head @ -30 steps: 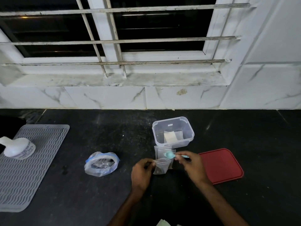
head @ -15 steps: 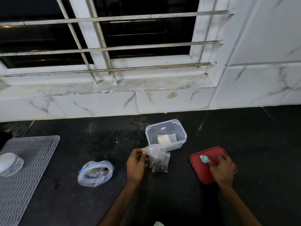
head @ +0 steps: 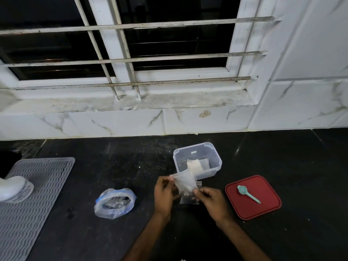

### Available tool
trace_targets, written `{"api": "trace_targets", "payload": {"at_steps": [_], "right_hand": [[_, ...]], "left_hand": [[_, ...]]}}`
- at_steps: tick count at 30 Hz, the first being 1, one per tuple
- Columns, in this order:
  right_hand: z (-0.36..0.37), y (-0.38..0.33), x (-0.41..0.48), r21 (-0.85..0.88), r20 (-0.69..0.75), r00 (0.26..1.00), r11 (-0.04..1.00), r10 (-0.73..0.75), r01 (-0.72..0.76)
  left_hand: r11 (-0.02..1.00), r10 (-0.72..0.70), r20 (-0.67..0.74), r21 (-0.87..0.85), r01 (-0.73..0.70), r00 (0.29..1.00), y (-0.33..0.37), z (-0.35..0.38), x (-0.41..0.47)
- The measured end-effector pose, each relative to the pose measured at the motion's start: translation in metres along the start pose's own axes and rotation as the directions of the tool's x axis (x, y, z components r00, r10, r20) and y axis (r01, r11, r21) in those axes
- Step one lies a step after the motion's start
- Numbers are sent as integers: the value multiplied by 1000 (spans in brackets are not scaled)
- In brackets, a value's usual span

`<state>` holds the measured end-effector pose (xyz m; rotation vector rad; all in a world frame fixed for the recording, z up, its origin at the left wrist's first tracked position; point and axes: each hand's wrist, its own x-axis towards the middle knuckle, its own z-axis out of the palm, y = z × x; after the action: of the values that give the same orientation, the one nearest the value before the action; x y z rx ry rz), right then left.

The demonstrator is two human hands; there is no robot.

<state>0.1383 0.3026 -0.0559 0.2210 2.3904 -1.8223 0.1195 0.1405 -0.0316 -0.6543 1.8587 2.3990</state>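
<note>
A small clear pouch (head: 184,183) with dark contents at its bottom hangs tilted above the black counter. My left hand (head: 164,194) pinches its upper left corner, and my right hand (head: 211,199) pinches its lower right end. Another small pouch (head: 189,200) lies flat on the counter beneath it. Just behind stands an open clear plastic box (head: 197,159) with a white packet (head: 194,166) inside. The box's red lid (head: 253,197) lies to the right, and a small teal spoon (head: 248,194) rests on it.
An open blue-rimmed zip bag (head: 114,203) with dark contents sits left of my hands. A grey ribbed mat (head: 28,200) at the far left carries a white container (head: 14,188). White marble tiles and a barred window back the counter.
My right hand set the teal spoon down on the red lid, came back left and took hold of the pouch's lower end. My left hand kept hold of the pouch.
</note>
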Motion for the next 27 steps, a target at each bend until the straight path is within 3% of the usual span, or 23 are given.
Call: {"api": "trace_targets", "payload": {"at_steps": [4,8,14,18,23,27], "right_hand": [[9,7,-3,-40,85,996,999,17,-13],[8,-13,7,124,-59,998,992,5,2],[3,-32,15,79,-72,993,992,-93,98],[0,-31,17,-16,-114,984,991,-135,134],[-8,-25,23,-210,-161,968,965,-194,158],[-15,-33,30,-373,23,964,892,-266,255]], "left_hand": [[986,126,-59,117,-119,990,-7,1,2],[920,271,53,279,-275,961,1,-5,4],[833,289,235,416,-365,928,1,-3,4],[791,256,259,498,-356,931,-3,0,5],[821,233,246,468,-326,941,-8,2,4],[817,259,277,448,-363,925,-8,2,7]]}}
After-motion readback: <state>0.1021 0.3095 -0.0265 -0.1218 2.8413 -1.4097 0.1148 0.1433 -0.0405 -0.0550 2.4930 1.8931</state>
